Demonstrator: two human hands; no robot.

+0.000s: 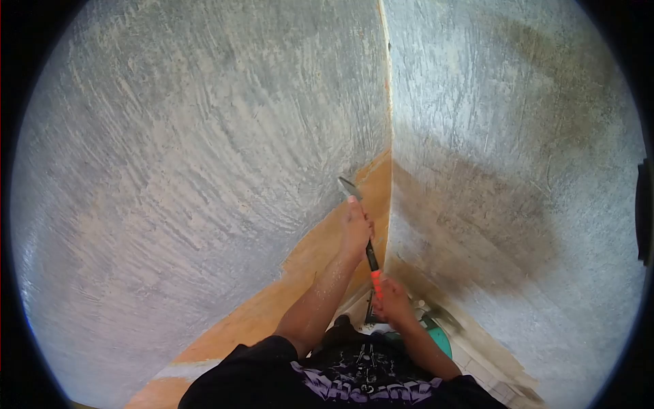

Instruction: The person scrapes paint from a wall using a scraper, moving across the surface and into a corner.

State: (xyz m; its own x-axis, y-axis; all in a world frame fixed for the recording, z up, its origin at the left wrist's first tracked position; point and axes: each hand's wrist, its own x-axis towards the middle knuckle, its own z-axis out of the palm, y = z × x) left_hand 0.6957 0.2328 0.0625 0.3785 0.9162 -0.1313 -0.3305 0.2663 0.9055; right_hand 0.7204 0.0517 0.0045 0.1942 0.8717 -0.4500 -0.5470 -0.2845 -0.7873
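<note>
Both my hands hold a long-handled scraper [371,258] with a black shaft and an orange-red grip. My left hand [355,228] is closed high on the shaft, just below the metal blade [350,187], its thumb stretched along the tool. Lower down, my right hand [394,301] is wrapped round the orange-red grip. The blade lies close over the left wall [225,150], at the border between its rough grey surface and a band of orange paint [334,242]. Pale specks cover my left forearm.
A right wall [470,136], grey with brownish shaded patches, meets the left one at a vertical corner [390,123]. Below, partly hidden by my body, a green rounded object [440,341] stands near floor tiles [480,368]. A dark object [641,211] shows at the right edge.
</note>
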